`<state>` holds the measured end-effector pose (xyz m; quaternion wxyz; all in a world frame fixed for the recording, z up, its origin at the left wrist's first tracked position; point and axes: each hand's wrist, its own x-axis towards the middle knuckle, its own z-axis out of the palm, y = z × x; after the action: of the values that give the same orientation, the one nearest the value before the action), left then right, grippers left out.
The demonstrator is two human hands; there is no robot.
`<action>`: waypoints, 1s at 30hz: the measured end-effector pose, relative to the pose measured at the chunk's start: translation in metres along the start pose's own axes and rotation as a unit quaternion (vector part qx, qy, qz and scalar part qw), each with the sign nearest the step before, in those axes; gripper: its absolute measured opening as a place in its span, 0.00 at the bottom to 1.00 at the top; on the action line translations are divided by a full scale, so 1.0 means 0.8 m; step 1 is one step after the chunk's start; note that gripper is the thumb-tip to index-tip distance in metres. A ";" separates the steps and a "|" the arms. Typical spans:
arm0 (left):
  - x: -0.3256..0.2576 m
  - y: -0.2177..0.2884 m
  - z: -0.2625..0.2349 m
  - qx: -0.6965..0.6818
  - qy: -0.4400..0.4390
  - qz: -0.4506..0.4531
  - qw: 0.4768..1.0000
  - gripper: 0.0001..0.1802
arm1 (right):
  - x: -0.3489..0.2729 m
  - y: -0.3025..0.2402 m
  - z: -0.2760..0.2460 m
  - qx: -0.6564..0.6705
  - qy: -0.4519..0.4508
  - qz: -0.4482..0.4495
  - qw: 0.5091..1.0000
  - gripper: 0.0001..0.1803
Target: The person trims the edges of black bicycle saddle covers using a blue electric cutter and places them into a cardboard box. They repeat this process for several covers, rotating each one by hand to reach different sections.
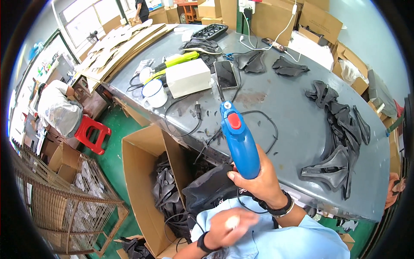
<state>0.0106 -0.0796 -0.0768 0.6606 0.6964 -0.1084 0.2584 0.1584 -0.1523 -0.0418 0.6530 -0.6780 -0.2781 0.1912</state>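
My right hand [262,183] is wrapped round a blue handheld electric tool [239,144] with a red button and a thin metal tip pointing away over the table. A dark cord hangs from the tool's lower end. My left hand [230,228] hovers in front of my chest, its fingers smeared by motion, so I cannot tell whether it holds anything. Just left of my right hand lies a dark sheet-like piece [209,187], partly hidden. Several black moulded parts [330,166] sit on the right of the table, and two more [251,61] lie at its far side.
The grey table [293,125] holds a white box [188,77], an enamel mug [154,93], a phone [225,74], a plug [198,110] and black scraps. A cardboard box [140,172] of black parts stands at left, beside a wire cage [69,207]. Someone sits near a red stool [92,134].
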 end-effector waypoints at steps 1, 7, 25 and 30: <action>-0.005 -0.013 0.004 -0.061 -0.034 -0.156 0.985 0.22 | -0.001 -0.004 -0.001 -0.008 -0.016 -0.010 1.000 0.28; 0.036 -0.028 -0.001 -0.360 0.280 -0.092 0.885 0.31 | -0.012 -0.015 -0.004 -0.019 -0.106 -0.048 0.993 0.29; 0.062 0.001 -0.051 -0.148 0.505 0.141 0.838 0.33 | -0.063 0.004 0.026 -0.280 -0.150 -0.178 0.931 0.32; 0.050 -0.014 -0.060 -0.091 0.470 0.122 0.869 0.31 | -0.063 0.002 0.027 -0.298 -0.146 -0.177 0.926 0.33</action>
<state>0.0393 -0.0244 -0.0664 0.6570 0.4108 0.1075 0.6229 0.1063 -0.1670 -0.0500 0.3957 -0.7457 -0.5304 0.0778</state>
